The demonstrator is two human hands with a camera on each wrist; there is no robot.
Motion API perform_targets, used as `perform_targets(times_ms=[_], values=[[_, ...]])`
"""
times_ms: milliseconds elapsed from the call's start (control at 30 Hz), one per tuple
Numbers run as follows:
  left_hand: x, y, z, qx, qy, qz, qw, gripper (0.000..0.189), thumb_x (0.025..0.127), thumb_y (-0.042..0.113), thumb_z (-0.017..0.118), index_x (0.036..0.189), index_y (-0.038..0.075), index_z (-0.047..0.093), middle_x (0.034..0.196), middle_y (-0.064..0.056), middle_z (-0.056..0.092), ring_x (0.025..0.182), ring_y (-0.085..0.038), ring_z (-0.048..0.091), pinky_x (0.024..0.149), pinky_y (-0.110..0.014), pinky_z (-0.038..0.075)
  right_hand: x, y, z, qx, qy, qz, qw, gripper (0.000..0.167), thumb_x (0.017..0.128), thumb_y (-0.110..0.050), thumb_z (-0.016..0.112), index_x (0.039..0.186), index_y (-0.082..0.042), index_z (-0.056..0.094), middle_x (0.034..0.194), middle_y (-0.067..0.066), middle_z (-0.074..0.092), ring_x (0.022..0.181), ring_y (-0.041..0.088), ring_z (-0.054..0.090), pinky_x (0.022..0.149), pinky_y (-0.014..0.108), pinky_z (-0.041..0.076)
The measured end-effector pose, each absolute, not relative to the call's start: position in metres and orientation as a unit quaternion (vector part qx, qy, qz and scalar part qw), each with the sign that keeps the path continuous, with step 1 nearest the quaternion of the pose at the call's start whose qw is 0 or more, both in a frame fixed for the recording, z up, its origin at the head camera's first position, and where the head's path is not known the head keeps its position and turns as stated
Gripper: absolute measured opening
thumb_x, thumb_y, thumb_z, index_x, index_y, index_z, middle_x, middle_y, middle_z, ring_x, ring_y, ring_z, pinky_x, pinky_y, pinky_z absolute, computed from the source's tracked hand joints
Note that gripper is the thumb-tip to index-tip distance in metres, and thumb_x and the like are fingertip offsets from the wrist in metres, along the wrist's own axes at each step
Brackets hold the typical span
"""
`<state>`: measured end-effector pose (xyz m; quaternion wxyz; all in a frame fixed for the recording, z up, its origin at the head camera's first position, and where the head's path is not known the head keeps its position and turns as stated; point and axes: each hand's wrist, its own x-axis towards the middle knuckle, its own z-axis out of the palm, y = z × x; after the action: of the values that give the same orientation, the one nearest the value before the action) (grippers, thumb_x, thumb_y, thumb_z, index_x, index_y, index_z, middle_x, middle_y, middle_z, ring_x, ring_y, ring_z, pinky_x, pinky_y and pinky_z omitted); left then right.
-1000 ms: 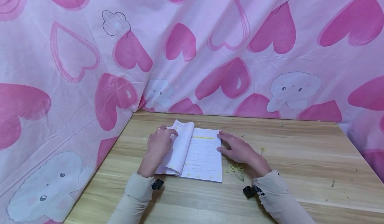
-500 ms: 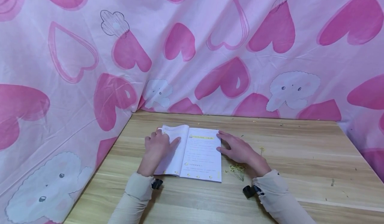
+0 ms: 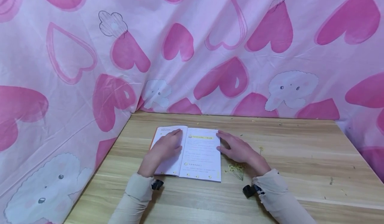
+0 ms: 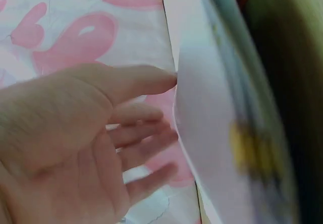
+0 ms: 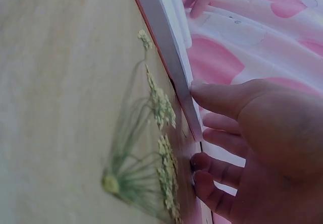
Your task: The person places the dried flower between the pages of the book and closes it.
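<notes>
An open book (image 3: 201, 155) lies on the wooden table, with a printed right page bearing yellow highlighting. Across its left page, close to the spine, rests my left hand (image 3: 164, 149), fingers extended. The left wrist view shows that thumb (image 4: 151, 80) touching the page, the other fingers spread loosely. My right hand (image 3: 238, 148) lies at the book's right edge, thumb and fingertips touching it. From the right wrist, the book's edge (image 5: 169, 47) appears thick with a red cover, and the relaxed fingers curl slightly beside it.
A sprig of small yellowish dried flowers (image 3: 236, 170) lies just below my right hand, with another small sprig (image 3: 261, 149) beyond the wrist. Scattered bits dot the table (image 3: 300, 157). A pink heart-print cloth (image 3: 219, 77) hangs behind and along the left side.
My left hand has laid the lifted page over to the left, then moved back right across it toward the spine. The left page now lies flatter. My right hand has stayed in place.
</notes>
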<state>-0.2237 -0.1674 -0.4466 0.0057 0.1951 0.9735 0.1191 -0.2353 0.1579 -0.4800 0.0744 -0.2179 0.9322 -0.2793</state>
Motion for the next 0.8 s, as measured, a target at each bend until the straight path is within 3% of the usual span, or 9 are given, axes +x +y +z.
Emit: perform_targets(times_ms=[100, 233, 300, 367, 667, 800], values=[[-0.222, -0.164, -0.449, 0.227, 0.963, 0.146, 0.025, 0.046, 0.1, 0.016, 0.072, 0.138, -0.007, 0.057, 0.154, -0.027, 0.059, 0.144, -0.042, 0.058, 0.115, -0.058, 0.051, -0.237, 0.163, -0.478, -0.193, 0.933, -0.301, 0.044, 0.057, 0.109, -0.03, 0.065, 0.161, -0.012, 0.05, 0.164, 0.015, 0.053, 0.151, 0.041, 0.052, 0.121, 0.064, 0.044], [-0.215, -0.159, -0.446, 0.189, 0.968, 0.156, 0.058, 0.057, 0.101, 0.024, 0.076, 0.145, -0.008, 0.057, 0.156, -0.026, 0.057, 0.148, -0.04, 0.055, 0.122, -0.053, 0.046, -0.24, 0.172, -0.472, -0.155, 0.929, -0.336, 0.005, 0.045, 0.11, -0.025, 0.064, 0.152, -0.009, 0.06, 0.133, 0.012, 0.074, 0.112, 0.029, 0.074, 0.094, 0.05, 0.062], [-0.214, -0.158, -0.447, 0.172, 0.97, 0.159, 0.07, 0.066, 0.1, 0.027, 0.078, 0.151, -0.007, 0.053, 0.16, -0.025, 0.054, 0.151, -0.039, 0.052, 0.125, -0.051, 0.043, -0.24, 0.176, -0.47, -0.149, 0.925, -0.35, 0.003, 0.041, 0.109, -0.022, 0.065, 0.147, -0.008, 0.063, 0.119, 0.01, 0.077, 0.096, 0.021, 0.073, 0.08, 0.041, 0.062], [-0.214, -0.159, -0.447, 0.168, 0.969, 0.165, 0.072, 0.07, 0.1, 0.027, 0.079, 0.153, -0.008, 0.052, 0.158, -0.025, 0.055, 0.15, -0.039, 0.052, 0.125, -0.051, 0.042, -0.238, 0.179, -0.467, -0.146, 0.923, -0.356, 0.01, 0.037, 0.108, -0.021, 0.067, 0.142, -0.007, 0.066, 0.109, 0.007, 0.076, 0.089, 0.016, 0.07, 0.075, 0.034, 0.06], [-0.214, -0.161, -0.449, 0.163, 0.966, 0.186, 0.078, 0.071, 0.099, 0.026, 0.079, 0.153, -0.01, 0.05, 0.159, -0.026, 0.054, 0.152, -0.04, 0.05, 0.127, -0.052, 0.04, -0.211, 0.19, -0.468, -0.2, 0.923, -0.314, 0.095, 0.008, 0.104, -0.026, 0.074, 0.106, -0.018, 0.074, 0.085, -0.007, 0.068, 0.077, 0.008, 0.061, 0.068, 0.026, 0.053], [-0.215, -0.16, -0.447, 0.153, 0.966, 0.188, 0.09, 0.073, 0.099, 0.027, 0.078, 0.155, -0.009, 0.048, 0.162, -0.025, 0.051, 0.154, -0.039, 0.047, 0.129, -0.051, 0.038, -0.198, 0.202, -0.468, -0.228, 0.92, -0.294, 0.126, 0.019, 0.099, -0.036, 0.081, 0.089, -0.024, 0.07, 0.072, -0.01, 0.061, 0.065, 0.005, 0.054, 0.059, 0.023, 0.046]])
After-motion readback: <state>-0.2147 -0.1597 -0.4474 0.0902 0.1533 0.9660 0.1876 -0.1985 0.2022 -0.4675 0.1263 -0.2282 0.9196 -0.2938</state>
